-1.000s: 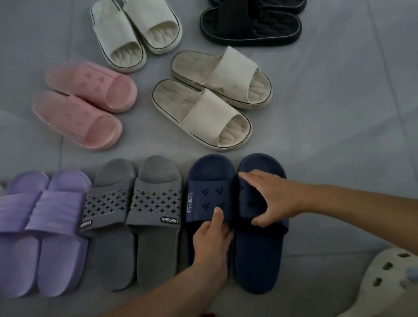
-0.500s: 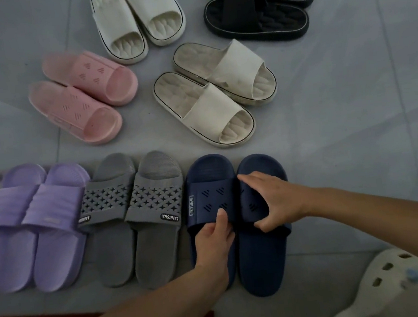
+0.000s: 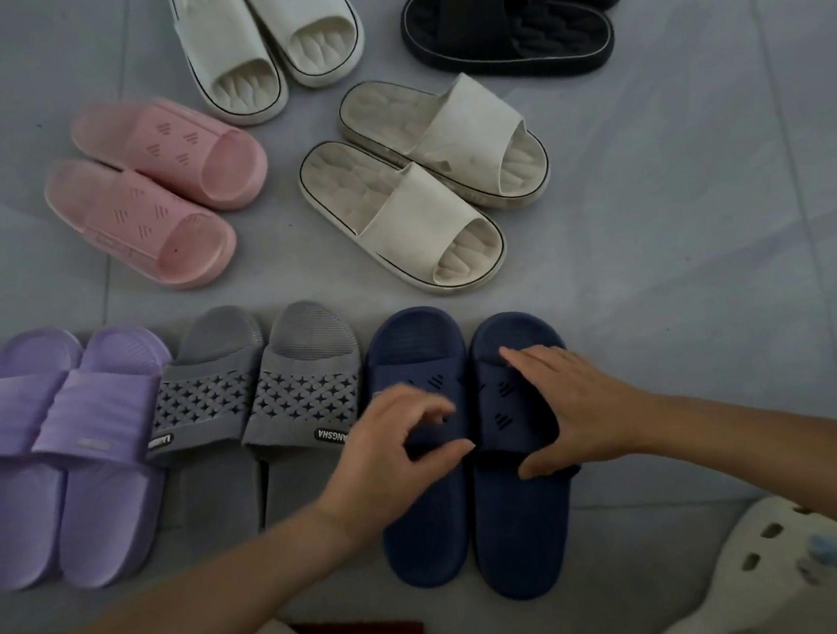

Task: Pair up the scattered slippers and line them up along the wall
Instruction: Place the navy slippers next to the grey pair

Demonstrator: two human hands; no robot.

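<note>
Left hand [image 3: 394,453] has been lifted off the navy pair [image 3: 472,450], grip open and empty; right hand [image 3: 576,413] laid flat on its strap, nothing pinched, so the pair looks placed in the row.

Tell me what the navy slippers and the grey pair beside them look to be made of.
Navy slippers: apparently moulded foam or rubber-like plastic, matte; strap and sole look like one smooth piece with cut vent slits.

Grey slippers: similar matte moulded material by the look; ribbed toe area, star-shaped cut-outs through the strap, and a small printed label. The dim light leaves the exact material open.
</note>
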